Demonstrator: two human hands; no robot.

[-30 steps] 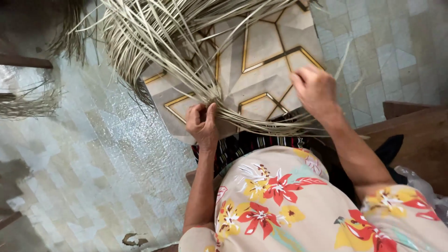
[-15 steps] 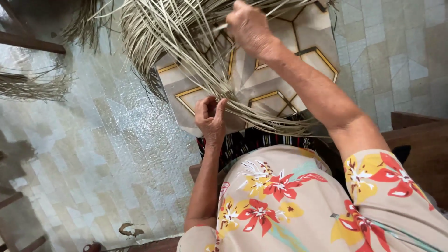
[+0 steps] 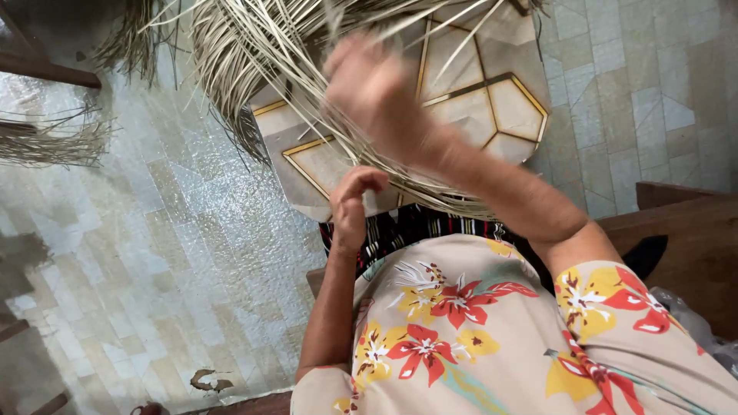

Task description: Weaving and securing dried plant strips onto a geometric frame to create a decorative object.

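Tiled floor [image 3: 154, 253], pale mosaic squares, filled most of the view. Over it lay a panel [image 3: 492, 100] of beige hexagons with gold edging, under the work.

Big bundle of dried straw-coloured strips [image 3: 254, 54] fanned out from upper left, narrowing to a gathered band that crossed the panel toward the person's lap. Second, looser clump of dry strips [image 3: 54, 142] lay at the left edge, well apart from the main bundle. Dark wooden bench [image 3: 692, 238] at right, beside the person.

Person wore a floral top [image 3: 477, 330], red and yellow flowers on cream; striped dark cloth [image 3: 415, 227] showed at the lap.

Right arm reached forward and up across the bundle, forearm running diagonally from lower right. Right hand [image 3: 377, 92] was raised above the strips, motion-blurred; a few strands crossed it, but could not tell how far its fingers were closed or whether it gripped any.

Left arm came up straight from below, elbow bent near the body. Left hand [image 3: 354, 200] sat at the gathered end of the bundle, fingers curled inward, closed over the strips where they converged at the panel's near edge.
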